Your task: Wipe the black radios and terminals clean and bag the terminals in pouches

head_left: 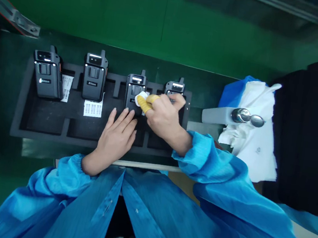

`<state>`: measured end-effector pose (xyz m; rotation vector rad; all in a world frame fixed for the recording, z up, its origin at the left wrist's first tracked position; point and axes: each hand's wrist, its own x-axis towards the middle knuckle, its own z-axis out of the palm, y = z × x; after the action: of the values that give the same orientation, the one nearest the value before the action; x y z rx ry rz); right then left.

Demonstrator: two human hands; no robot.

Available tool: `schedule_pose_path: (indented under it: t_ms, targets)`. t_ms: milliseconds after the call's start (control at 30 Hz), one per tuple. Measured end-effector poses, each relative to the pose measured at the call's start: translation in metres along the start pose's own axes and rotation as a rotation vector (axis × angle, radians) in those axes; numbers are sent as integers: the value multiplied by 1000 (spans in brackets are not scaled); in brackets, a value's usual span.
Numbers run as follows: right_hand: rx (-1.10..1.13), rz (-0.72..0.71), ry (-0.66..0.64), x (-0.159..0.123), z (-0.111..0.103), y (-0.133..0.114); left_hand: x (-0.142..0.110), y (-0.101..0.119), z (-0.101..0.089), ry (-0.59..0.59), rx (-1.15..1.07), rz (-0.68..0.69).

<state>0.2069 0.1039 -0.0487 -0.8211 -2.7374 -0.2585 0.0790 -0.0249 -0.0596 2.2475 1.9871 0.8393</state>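
In the head view, a black two-way radio (131, 88) marked "Riton" lies back up across the black foam tray (39, 136). My right hand (163, 115), with yellow covers on its fingers, pinches a small white wiping cloth (138, 97) against this radio's back. My left hand (117, 137) lies with fingers stretched out, the tips at the radio's lower end. Partly behind my right hand is another radio (175, 86). Two more radios, one at the far left (47, 77) and one beside it (93, 81), rest on the tray next to white label sheets (92, 109).
At the right, a whitish bottle with a metal top (216, 115) lies on white cloths (260, 148), beside a blue package (233, 91). A green panel (159, 25) rises behind the tray. Dark stacked shapes (300, 133) stand at the far right, and a metal bracket (26, 23) at the left.
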Motion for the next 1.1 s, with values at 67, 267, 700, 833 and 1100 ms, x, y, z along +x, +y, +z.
schedule_pose_path:
  t_ms: [67,267,700,833,1100]
  targets:
    - [8,-59,-17,8,2,-10,0,0,1,-13,-11,-16]
    - [-29,-90,-4,3,4,-5,1,-1,3,-39,-63,-53]
    - [-20,-71,75,-1,8,-13,2,-1,3,-35,-47,-29]
    - [33,-79,-28,0,5,-12,2,-1,2,-17,-42,-24]
    - [53,-66,-107,0,-1,-9,2,-1,3,-47,-88,-55]
